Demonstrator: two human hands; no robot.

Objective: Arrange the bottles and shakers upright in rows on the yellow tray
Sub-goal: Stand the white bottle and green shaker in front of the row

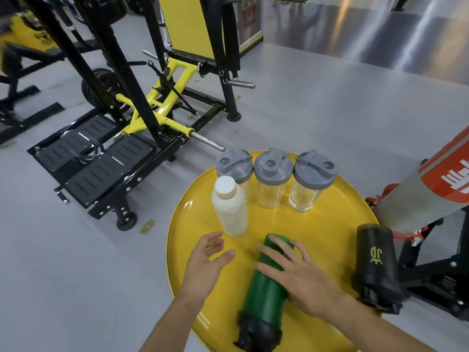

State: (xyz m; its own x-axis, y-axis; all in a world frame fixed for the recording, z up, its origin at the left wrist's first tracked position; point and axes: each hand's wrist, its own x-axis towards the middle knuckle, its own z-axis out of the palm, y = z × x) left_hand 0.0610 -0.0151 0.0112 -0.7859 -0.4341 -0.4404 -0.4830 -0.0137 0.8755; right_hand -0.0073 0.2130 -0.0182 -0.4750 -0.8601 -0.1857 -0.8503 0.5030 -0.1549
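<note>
Yellow tray (337, 224) near edge cut off at btm; green shaker (264, 298) partly hidden under right hand (302, 280).

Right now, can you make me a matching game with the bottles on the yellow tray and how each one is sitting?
Things:
1. green shaker
2. white bottle
3. black shaker
4. clear shakers with grey lids

States:
A. standing in a row of three at the back
B. lying down under the right hand
C. upside down at the tray's right edge
D. standing alone, white cap up

Pairs: 1-B, 2-D, 3-C, 4-A
</note>
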